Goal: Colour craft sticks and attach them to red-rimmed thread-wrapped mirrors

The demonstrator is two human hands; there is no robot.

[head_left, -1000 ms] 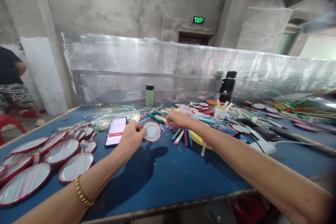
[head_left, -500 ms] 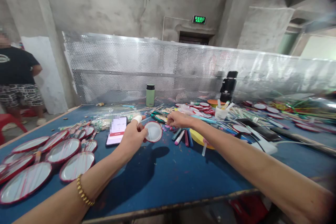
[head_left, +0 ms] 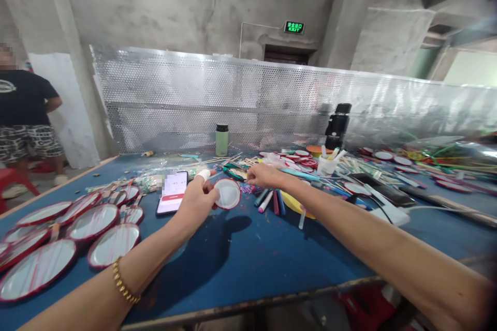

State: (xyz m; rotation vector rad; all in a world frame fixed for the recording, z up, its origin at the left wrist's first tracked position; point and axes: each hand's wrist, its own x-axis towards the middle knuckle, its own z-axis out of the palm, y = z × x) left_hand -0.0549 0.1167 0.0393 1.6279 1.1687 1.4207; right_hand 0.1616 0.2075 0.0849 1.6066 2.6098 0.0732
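Observation:
Between the thumb and fingers of my left hand is a small round white disc with a red rim, raised over the blue table. The index finger of that hand has a white wrapping. My right hand reaches in from the right, fingers pinched together and pointing down at a scatter of small purple and pink bits. Whatever those fingertips grip is too small to make out. Several markers lie just below the right wrist, and a yellow disc is partly hidden under the forearm.
Larger red-rimmed discs spread over the left of the table. A lit phone lies beside my left hand. Farther back stand a green bottle, a black flask and a white cup of pens. A person stands at far left.
Both hands keep almost the same place and grip. The view has shifted very slightly.

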